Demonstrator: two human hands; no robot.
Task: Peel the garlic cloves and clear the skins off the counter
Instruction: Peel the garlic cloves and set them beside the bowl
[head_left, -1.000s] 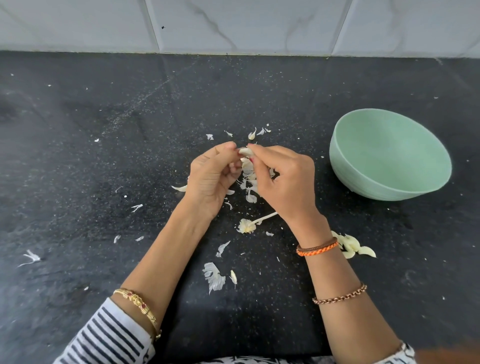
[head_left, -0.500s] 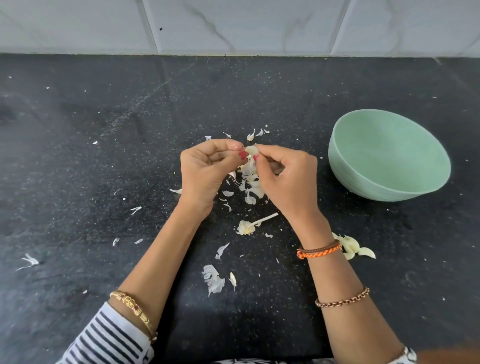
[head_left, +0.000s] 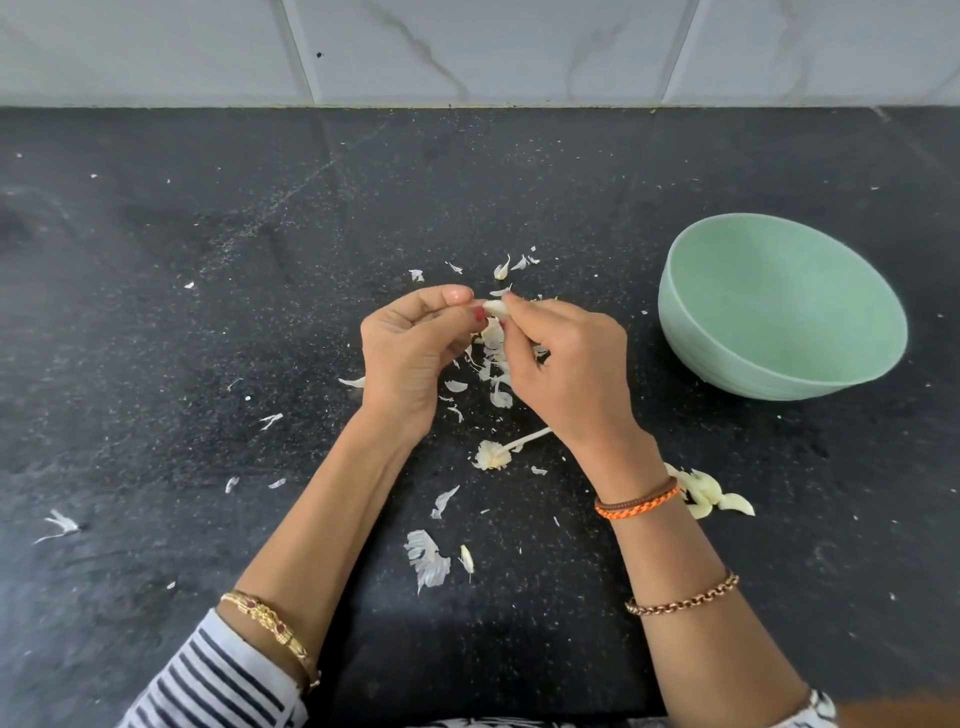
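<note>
both hands, left hand (head_left: 410, 348) and right hand (head_left: 566, 364), had turned the garlic clove (head_left: 496, 308) pinched between them; skin seemingly kept loosening, scraps (head_left: 428, 558) littering the tabletop (head_left: 208, 312).

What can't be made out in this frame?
- Garlic clove, head view: the fingertips of the left hand and right hand cover most of it, so how much skin remains is unclear.
- Green bowl: its near wall hides the inner bottom nearest the camera.
- Pale pieces by the right wrist: partly behind the wrist; peeled cloves or skins, can't tell.
- Counter under both forearms: covered.
</note>
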